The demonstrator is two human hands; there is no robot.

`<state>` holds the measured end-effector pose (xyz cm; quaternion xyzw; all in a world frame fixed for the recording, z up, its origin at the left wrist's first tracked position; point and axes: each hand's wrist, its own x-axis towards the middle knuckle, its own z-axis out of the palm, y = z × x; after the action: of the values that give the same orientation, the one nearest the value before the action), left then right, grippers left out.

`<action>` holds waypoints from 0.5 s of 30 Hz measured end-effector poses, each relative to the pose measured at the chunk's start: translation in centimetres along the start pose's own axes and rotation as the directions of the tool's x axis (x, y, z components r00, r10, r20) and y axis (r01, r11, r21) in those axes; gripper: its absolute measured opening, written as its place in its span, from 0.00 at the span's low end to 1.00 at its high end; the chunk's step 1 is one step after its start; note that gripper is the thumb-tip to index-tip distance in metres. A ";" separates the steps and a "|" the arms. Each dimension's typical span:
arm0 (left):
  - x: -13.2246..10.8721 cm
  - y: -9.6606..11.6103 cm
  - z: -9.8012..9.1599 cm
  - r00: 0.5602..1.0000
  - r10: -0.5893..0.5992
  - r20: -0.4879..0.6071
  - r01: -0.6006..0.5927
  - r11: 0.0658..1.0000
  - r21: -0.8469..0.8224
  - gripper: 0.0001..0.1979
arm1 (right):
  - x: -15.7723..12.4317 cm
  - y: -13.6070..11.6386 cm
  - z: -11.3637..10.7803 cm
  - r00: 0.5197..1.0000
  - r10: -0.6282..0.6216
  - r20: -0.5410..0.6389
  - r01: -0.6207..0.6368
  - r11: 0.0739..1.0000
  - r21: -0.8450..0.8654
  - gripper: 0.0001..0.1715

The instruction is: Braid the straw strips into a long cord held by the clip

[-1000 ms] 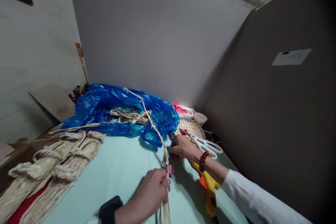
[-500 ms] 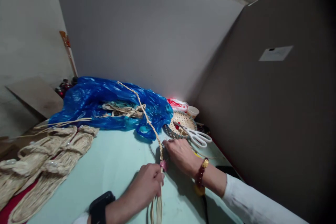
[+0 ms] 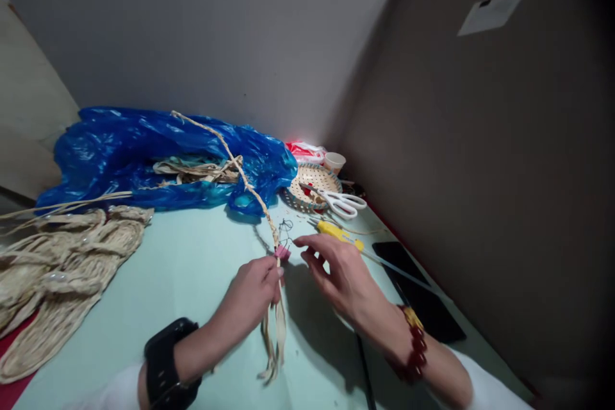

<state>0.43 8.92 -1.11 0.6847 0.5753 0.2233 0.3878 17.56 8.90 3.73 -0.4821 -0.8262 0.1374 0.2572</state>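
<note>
Pinched in my left hand [image 3: 257, 278] is the lower part of a twisted straw cord [image 3: 248, 186]. Loose flat strands [image 3: 280, 327] hang below those fingers. A small pink piece [image 3: 284, 253] sits on the cord just above the grip; what it is, I cannot tell. The cord's far end lies over a blue plastic bag [image 3: 115, 141]. My right hand [image 3: 343, 275] hovers to the right of the cord, fingers apart and partly bent, with nothing seen in it. Thin dark thread or wire [image 3: 286, 230] lies tangled close to its index fingertip.
Woven straw sandals [image 3: 72, 282] lie at left. Straw strands [image 3: 202, 170] rest in the bag. White-handled scissors [image 3: 342, 202] lie across a shallow woven basket [image 3: 314, 176] beside a paper cup [image 3: 335, 161]. A yellow glue gun [image 3: 341, 234] and a flat black object [image 3: 423, 295] are at right.
My right hand has drawn back from the cord to the right, and its fingers have spread. My left hand still pinches the cord. The view has tilted down, showing the glue gun.
</note>
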 end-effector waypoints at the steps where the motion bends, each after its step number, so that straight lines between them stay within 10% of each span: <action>1: -0.2 0.3 0.1 1.000 0.009 -0.024 -0.008 0.999 0.046 0.15 | -1.2 -0.9 0.0 1.000 -0.030 -0.004 0.030 0.999 0.044 0.17; 8: -0.8 1.3 1.4 0.998 0.021 -0.052 -0.001 0.933 0.360 0.13 | -4.8 -4.7 1.9 0.831 -0.555 -0.049 0.556 0.821 0.129 0.20; 15: -1.2 2.3 1.9 0.998 0.067 -0.012 -0.053 0.880 0.472 0.19 | -5.4 -5.2 4.6 0.849 -0.526 -0.057 0.524 0.819 0.234 0.28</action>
<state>3.00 7.17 -0.31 0.7727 0.5962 0.0982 0.1947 13.39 1.71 0.83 -0.2007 -0.9052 0.1628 0.3373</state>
